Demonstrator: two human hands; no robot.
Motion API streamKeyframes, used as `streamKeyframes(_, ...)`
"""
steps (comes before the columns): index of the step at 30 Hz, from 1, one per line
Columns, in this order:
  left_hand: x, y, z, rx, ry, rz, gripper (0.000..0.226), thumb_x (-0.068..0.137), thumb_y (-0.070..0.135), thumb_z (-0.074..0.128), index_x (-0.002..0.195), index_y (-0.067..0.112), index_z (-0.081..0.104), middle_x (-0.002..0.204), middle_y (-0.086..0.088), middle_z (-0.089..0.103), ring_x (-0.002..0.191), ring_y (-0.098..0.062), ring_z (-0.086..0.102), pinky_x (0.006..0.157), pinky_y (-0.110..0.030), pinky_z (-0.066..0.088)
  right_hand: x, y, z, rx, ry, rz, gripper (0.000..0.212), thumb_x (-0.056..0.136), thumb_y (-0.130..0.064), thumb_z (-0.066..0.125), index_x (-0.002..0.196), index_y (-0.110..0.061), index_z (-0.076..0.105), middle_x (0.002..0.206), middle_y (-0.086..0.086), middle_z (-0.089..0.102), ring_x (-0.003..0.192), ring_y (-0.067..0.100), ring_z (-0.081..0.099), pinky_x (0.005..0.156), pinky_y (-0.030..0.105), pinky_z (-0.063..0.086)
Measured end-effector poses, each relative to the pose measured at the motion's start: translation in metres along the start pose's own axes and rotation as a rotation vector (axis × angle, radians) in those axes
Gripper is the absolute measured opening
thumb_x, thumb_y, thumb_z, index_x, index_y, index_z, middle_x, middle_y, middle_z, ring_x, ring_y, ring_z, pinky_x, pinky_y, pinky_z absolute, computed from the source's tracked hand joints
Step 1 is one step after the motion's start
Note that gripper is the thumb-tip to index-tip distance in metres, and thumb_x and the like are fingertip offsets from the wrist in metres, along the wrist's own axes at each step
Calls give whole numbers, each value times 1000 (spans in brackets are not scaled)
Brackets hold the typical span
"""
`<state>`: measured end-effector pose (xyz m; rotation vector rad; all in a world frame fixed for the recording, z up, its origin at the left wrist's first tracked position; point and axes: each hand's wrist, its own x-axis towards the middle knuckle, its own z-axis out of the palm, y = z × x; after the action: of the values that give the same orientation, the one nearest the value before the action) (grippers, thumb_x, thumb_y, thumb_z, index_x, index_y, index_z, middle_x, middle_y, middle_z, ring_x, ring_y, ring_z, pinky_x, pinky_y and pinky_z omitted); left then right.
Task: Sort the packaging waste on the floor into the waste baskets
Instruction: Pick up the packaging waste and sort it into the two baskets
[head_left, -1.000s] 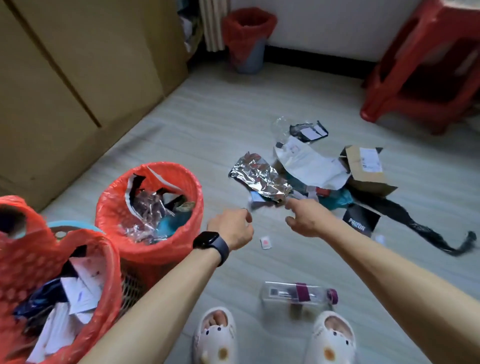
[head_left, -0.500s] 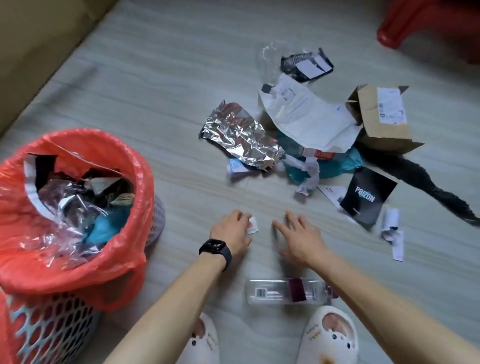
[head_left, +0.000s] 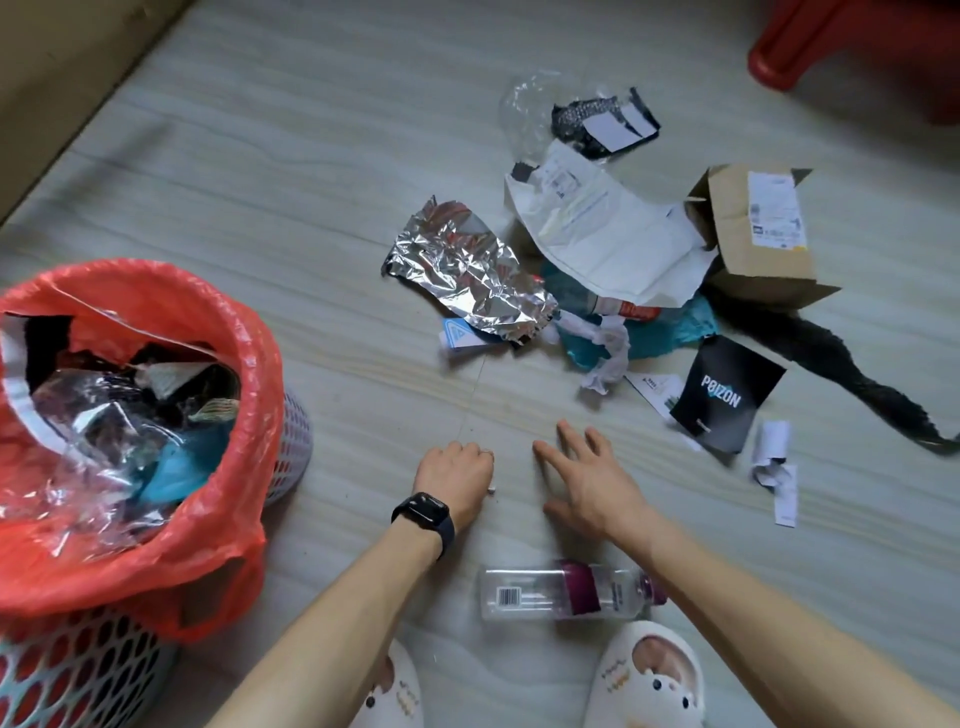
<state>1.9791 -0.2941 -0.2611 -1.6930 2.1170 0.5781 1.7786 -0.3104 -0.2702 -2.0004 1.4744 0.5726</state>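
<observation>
Well, most of the small white scrap (head_left: 491, 488) is hidden. The left hand (head_left: 453, 475) is curled knuckles-up over it, and only a pale corner peeks out at the thumb side, low against the floor (head_left: 260, 182). I can't tell whether the scrap has left the floor, or what is printed on it. The right hand (head_left: 587, 480) is just beside it, palm down with the fingers fanned out and nothing in them; whether it rests on the floor or hangs over it is hard to say.

The waste basket (head_left: 296, 431) stands to the left, cut off by the edge of view. Its red bag (head_left: 156, 561) is stuffed with clear film, dark wrappers and something teal.

Near the slippers (head_left: 649, 680) a clear bottle (head_left: 550, 595) lies on its side, with a purple band and a barcode.

Beyond the hands is the rest of the litter:
- a crumpled foil sheet (head_left: 467, 270), touching the pile;
- a white mailer (head_left: 602, 228), draped over a teal bag (head_left: 670, 332);
- an open cardboard box (head_left: 753, 244) with a label on it;
- a black card (head_left: 727, 395) printed POIZON;
- a long black strip (head_left: 852, 374), trailing off to the right;
- a curled paper strip (head_left: 776, 467), lying apart from the others.

Only a corner of a red stool (head_left: 831, 47) shows at the top right.
</observation>
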Motion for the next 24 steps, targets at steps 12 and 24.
streamKeyframes(12,16,-25,-64,-341,155,-216,18,94,44,55,95,27,58,104,3,66,98,-27,60,70,-31,38,47,48,-49,50,413,196,40,97,-25,55,136,-16,49,153,8,31,118,37,43,94,44,45)
streamKeyframes(24,-64,-34,-60,-515,169,-306,24,89,52,57,94,29,59,100,9,67,97,-21,62,74,-31,45,-13,13,-15,247,180,191,50,92,-16,54,138,-18,34,108,19,68,92,38,62,72,41,49)
